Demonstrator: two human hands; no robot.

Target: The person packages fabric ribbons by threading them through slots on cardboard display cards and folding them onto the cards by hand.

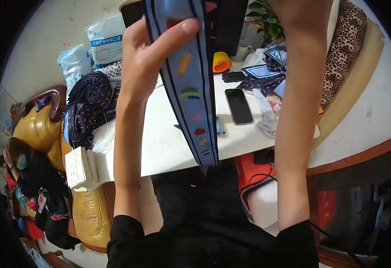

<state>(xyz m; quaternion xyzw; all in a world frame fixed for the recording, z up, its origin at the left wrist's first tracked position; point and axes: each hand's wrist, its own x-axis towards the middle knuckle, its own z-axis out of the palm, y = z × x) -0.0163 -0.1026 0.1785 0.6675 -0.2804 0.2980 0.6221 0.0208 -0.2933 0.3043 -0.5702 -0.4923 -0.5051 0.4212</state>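
Note:
My left hand (148,51) is closed around a long blue fabric strip (191,94), its thumb pressed across the front. Dark borders run down the strip, and small pencils, books and apples are printed on it. It hangs down over the table's front edge, close to my lap. Only a fingertip shows at the strip's far edge near the top. My right forearm (296,111) reaches up past the top of the view, so the right hand and whatever it may hold are out of sight.
On the white table (159,143) lie a phone (238,106), an orange tape roll (221,62) and a heap of printed cloth (267,71). Dark patterned fabric (90,107) and a white stack (80,167) are at left. A masked person (34,178) sits beyond. A red stool (253,174) stands below.

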